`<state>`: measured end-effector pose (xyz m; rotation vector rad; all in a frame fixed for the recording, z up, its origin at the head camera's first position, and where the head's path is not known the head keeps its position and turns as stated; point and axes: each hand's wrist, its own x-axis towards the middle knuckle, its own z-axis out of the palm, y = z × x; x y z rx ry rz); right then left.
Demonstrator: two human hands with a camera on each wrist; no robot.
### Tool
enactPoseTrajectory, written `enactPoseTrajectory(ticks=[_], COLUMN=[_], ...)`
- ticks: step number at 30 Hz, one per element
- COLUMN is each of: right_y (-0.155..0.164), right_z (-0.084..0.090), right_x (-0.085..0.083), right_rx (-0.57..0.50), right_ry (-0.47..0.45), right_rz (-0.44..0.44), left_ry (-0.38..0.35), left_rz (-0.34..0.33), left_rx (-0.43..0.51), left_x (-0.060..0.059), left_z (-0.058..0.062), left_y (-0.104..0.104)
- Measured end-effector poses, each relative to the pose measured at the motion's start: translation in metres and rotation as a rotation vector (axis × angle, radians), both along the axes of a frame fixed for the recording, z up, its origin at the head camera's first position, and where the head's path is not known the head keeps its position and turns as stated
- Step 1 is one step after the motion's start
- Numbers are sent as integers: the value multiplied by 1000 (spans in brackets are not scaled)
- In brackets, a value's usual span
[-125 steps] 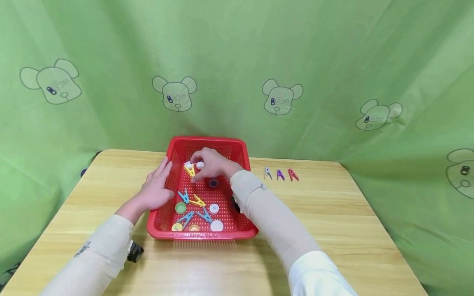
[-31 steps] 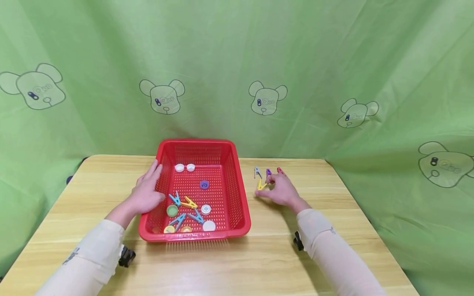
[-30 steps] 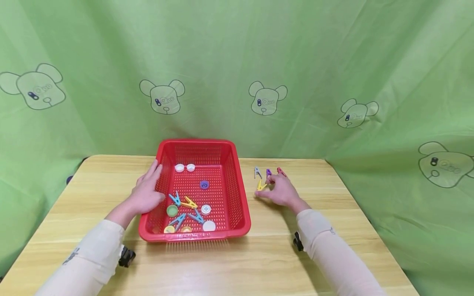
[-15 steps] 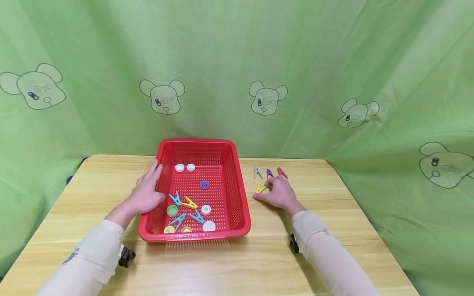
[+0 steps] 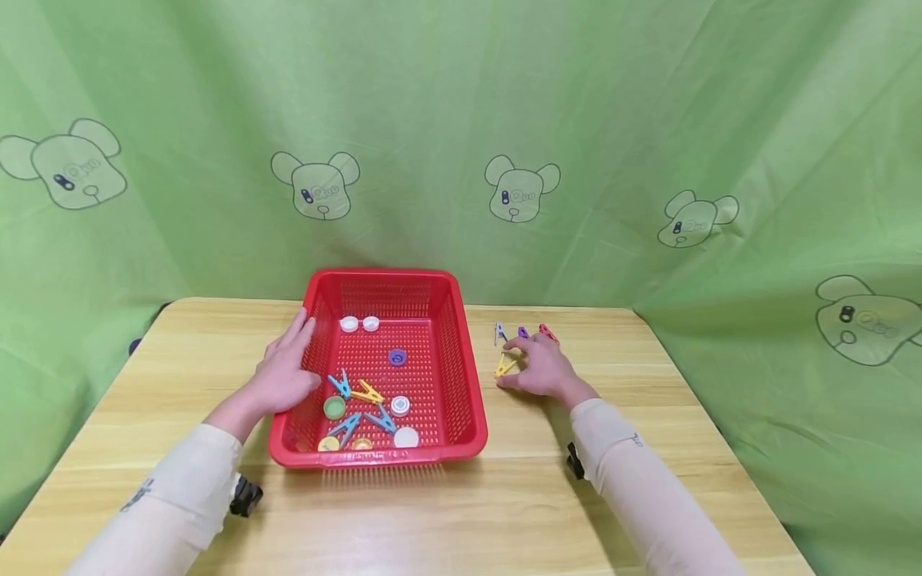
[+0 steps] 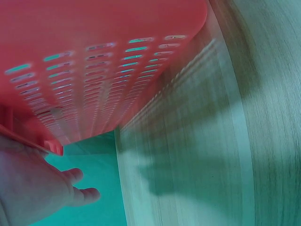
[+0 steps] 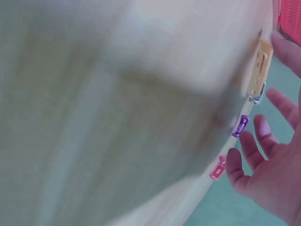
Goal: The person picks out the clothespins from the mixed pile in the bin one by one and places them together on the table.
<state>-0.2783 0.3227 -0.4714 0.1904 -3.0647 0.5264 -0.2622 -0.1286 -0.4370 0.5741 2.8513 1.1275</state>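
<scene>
R hand rests on the bench just right of the basket. Its fingers are spread and relaxed in the wrist view, gripping nothing. The yellow peg lies flat on the bench at the thumb side of that hand; whether the thumb touches it I can't tell. Behind it, in a row near the back edge, sit the grey peg, purple peg and red peg, the last two partly hidden by the knuckles in the head view but all clear in the wrist view.

L hand lies open with its palm against the basket's left wall, fingers straight, holding nothing.

Inside the basket: two white caps at the back, a purple cap mid, then a cluster of blue and yellow pegs w/ more caps toward the front.

Risks, as I judge them:
- R hand sits v. close to the row; any sweep of the fingers could knock the purple or red peg askew.
- Yellow peg isn't lined up w/ the other three; nudging it w/ a fingertip could spin it rather than slide it.
- L hand only presses on the basket; a push could shift it toward the pegs.
</scene>
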Motion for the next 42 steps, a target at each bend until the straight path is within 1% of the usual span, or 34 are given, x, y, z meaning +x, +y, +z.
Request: enactPoseTrajectory(ticks=[3, 5, 10, 14, 21, 25, 28, 32, 38, 42], right_y=[1, 2, 5, 8, 12, 10, 8, 4, -8, -13], right_z=[2, 3, 3, 1, -2, -4, -7, -9, -8, -7], right_x=[-1, -1, 0, 0, 5, 8, 9, 9, 11, 15], right_rx=[26, 45, 72, 32, -75, -134, -157, -154, -158, -143], right_ry=[-15, -20, -17, -8, 0, -10, -7, 5, 7, 20], right_rz=[63, 77, 60, 47, 39, -23, -70, -129, -247, -285], left_ry=[0, -2, -10, -16, -18, -20, -21, -18, -21, -17], left_rz=[-2, -4, -3, -3, -2, -3, -4, -7, -6, -5], left_rx=[-2, -3, 7, 10, 2, 1, 1, 2, 1, -1], left_x=[0, 0, 0, -1, -1, 0, 0, 1, 1, 1], left_z=[-1, -1, -1, -1, -1, 0, 1, 3, 3, 3], left_y=[0, 0, 0, 0, -1, -2, -2, -1, -1, 0])
